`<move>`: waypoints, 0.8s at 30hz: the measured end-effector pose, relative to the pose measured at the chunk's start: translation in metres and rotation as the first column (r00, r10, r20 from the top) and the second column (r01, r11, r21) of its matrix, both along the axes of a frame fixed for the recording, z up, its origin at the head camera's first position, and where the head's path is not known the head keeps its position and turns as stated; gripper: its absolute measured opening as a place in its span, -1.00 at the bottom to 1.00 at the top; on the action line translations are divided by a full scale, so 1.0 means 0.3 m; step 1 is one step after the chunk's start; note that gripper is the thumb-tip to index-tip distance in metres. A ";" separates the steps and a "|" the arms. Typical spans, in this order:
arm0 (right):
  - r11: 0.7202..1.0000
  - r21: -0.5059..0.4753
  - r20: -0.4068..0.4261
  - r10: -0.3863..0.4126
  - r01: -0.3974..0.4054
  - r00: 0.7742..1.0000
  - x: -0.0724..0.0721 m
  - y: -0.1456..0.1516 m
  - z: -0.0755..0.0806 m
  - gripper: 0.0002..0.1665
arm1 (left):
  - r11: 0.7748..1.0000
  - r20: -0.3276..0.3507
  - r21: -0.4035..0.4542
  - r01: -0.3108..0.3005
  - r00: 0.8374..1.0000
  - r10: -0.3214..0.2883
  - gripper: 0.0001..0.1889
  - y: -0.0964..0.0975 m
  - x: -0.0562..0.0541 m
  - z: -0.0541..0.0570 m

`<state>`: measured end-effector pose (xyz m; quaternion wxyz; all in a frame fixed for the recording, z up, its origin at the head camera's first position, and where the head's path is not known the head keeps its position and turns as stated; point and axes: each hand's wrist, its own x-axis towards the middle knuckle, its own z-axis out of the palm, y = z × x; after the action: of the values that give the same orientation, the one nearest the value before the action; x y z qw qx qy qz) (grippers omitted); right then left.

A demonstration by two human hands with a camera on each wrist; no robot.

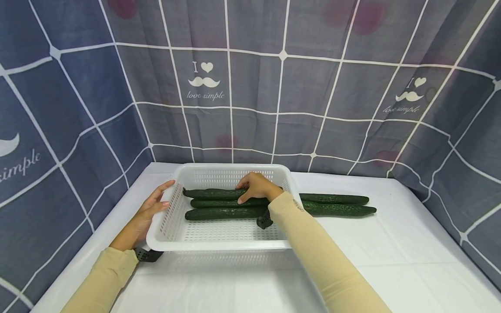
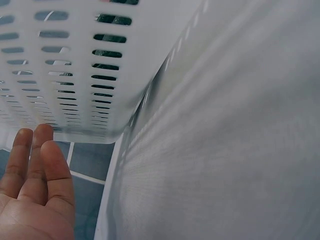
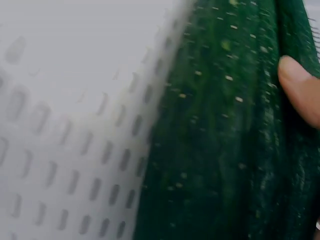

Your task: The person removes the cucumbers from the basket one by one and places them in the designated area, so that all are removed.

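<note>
Three long dark green cucumbers lie side by side across a white perforated plastic basket. My right hand reaches over the basket and grips the back cucumber, fingers on its far side and thumb on the near side. The middle cucumber and the front cucumber lie just nearer to me; the sleeve and wrist hide their right ends. At the basket's left end, my left hand has its fingers extended along the outside of the rim. The left wrist view shows those fingers beside the slotted wall.
Two more cucumbers lie on the white-covered table, just right of the basket. A grey checked curtain stands close behind the table and along both sides.
</note>
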<state>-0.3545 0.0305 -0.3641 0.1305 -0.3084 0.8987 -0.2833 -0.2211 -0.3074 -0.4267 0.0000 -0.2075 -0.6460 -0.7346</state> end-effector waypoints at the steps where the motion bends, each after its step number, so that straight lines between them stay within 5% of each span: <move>1: 1.000 0.005 -0.016 0.003 -0.003 1.000 0.001 -0.003 -0.001 -0.49 | 1.000 -0.001 0.001 0.002 1.000 -0.002 -0.37 -0.001 0.000 0.000; 24: 0.993 -0.116 -0.107 -0.026 0.014 0.994 0.000 0.005 0.016 -0.61 | 1.000 -0.017 0.001 0.020 1.000 -0.020 -0.36 -0.008 -0.003 -0.008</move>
<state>-0.3544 0.0319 -0.3593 0.0608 -0.3213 0.8897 -0.3187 -0.2221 -0.3100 -0.4290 -0.0017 -0.2202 -0.6434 -0.7331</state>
